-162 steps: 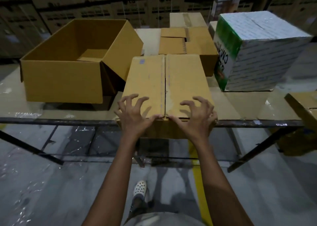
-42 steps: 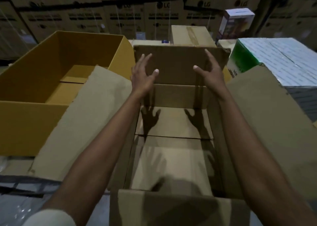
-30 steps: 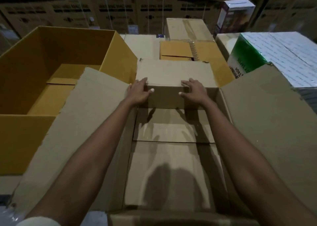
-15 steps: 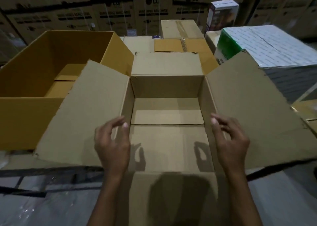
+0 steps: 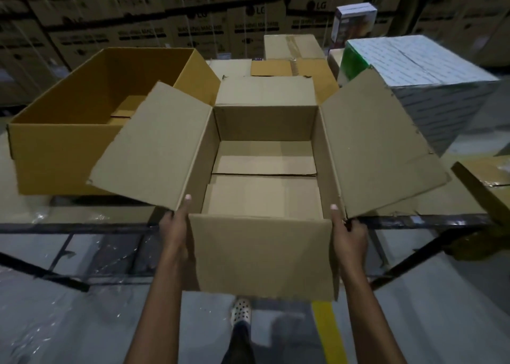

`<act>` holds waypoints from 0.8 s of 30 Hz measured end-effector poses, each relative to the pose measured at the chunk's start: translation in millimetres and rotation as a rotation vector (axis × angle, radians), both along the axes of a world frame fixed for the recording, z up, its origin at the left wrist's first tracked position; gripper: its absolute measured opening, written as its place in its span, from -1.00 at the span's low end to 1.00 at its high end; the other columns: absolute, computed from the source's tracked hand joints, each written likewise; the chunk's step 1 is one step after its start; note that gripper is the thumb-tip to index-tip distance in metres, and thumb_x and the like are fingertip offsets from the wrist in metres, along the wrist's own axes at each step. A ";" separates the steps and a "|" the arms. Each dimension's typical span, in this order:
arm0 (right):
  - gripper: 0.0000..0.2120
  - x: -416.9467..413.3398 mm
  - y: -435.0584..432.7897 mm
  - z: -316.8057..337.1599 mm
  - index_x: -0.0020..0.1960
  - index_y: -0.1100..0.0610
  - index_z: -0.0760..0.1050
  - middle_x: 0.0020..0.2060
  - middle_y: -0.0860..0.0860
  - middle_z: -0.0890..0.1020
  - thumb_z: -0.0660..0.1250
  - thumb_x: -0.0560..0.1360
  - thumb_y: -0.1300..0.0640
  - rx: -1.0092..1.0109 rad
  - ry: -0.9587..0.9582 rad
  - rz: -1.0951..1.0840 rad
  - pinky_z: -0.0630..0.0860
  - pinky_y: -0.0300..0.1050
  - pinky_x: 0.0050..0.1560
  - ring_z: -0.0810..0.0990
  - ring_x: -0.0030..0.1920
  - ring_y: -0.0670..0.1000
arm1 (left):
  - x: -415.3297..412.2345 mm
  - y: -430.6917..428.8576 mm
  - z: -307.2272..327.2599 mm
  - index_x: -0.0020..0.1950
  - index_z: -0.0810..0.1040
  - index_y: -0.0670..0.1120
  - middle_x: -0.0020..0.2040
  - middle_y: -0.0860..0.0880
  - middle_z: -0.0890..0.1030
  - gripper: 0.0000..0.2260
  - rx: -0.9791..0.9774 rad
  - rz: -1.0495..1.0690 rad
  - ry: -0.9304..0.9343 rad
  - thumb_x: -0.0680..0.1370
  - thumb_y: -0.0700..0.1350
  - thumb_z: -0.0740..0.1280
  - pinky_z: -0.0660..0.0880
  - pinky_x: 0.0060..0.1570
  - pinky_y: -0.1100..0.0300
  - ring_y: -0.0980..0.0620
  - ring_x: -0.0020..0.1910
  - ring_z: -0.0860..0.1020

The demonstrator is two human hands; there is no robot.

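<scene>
Left hand (image 5: 173,229): clamped on the near-left corner of the open cardboard box (image 5: 263,127); the thumb is laid up the corner, the other fingers are hidden under the side flap.
Right hand (image 5: 349,238): clamped on the near-right corner, thumb up, fingers curled outside the wall.
Box position: held between both sets of fingers at the table edge (image 5: 82,227), all four flaps folded outward, nothing inside.
Beyond the left fingers: a larger yellow-brown open box (image 5: 63,154).
Beyond the right fingers: a white-and-green carton (image 5: 414,68).
Below the fingers: a white perforated shoe (image 5: 241,311).
</scene>
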State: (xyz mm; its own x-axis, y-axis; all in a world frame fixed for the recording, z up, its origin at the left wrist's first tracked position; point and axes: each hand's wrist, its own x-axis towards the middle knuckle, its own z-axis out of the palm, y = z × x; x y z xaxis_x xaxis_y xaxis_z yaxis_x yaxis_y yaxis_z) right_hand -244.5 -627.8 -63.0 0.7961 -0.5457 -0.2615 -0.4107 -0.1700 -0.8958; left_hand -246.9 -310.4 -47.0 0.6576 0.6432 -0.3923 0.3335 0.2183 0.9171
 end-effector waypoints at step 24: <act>-0.47 -14.9 38.5 184.7 -0.33 0.17 0.39 -0.42 0.07 0.38 0.25 0.68 -0.16 0.045 -0.561 -0.132 0.22 -0.05 -0.36 0.29 -0.42 0.02 | -27.9 61.5 189.2 -0.01 0.58 -0.07 -0.13 -0.11 0.54 -0.57 0.084 0.007 -0.547 0.49 0.31 0.37 0.43 -0.13 0.03 -0.02 -0.15 0.49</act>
